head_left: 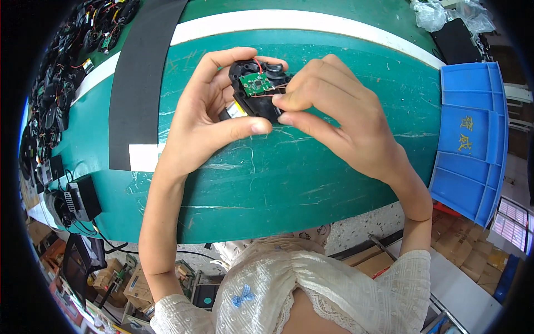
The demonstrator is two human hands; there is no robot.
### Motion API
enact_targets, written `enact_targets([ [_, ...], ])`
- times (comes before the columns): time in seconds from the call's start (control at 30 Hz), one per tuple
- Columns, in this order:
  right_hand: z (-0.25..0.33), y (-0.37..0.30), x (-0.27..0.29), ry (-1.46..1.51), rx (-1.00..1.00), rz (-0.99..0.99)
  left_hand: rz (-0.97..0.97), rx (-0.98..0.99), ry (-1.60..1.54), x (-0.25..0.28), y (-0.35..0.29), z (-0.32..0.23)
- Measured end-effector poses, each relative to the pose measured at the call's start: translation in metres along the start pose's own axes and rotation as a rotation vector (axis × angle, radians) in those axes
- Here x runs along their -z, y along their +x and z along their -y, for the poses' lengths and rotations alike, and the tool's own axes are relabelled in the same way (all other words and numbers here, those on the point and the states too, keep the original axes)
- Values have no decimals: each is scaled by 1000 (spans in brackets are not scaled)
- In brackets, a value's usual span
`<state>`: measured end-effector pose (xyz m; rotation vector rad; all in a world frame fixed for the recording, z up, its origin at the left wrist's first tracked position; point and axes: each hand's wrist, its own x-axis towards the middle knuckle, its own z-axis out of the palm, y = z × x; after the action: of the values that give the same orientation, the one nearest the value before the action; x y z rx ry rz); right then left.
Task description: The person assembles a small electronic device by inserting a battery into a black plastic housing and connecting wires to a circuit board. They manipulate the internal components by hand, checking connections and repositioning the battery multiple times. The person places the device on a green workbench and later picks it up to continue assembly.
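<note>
Above the green tabletop, my left hand (208,106) is curled around a black plastic housing (261,106), its fingers behind and its thumb along the lower edge. Set in the housing is a small green circuit board (256,84) with a red wire looping up from its top. A silver pack with a yellow band (236,109), which looks like a small battery, shows below the board beside my left palm. My right hand (339,106) has thumb and forefinger pinched at the housing's right side, on a thin reddish wire (261,96) that runs from the board. The fingertips hide the wire's end.
A pile of black cabled parts (58,94) lies at the far left. Nearer stand a black strip (139,89) across the table and a black power box (83,197). At right sits a blue plastic crate (464,139); clear plastic bags (450,15) lie beyond it.
</note>
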<state>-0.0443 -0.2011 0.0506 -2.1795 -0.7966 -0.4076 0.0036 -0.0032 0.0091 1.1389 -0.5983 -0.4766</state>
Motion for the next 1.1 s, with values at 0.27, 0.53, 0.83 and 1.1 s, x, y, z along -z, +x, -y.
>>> enact_targets([
  [0.27, 0, -7, -14, -191, 52, -215, -198, 190, -70, -11, -2, 3],
  [0.53, -8, -5, -27, -139, 109, -307, -230, 199, -193, -18, -8, 4],
  [0.83, -15, -7, -36, -293, 229, -411, -224, 222, -249, -23, -9, 4],
  [1.1, -19, -8, -40, -344, 264, -442, -237, 287, -216, -22, -9, 3],
])
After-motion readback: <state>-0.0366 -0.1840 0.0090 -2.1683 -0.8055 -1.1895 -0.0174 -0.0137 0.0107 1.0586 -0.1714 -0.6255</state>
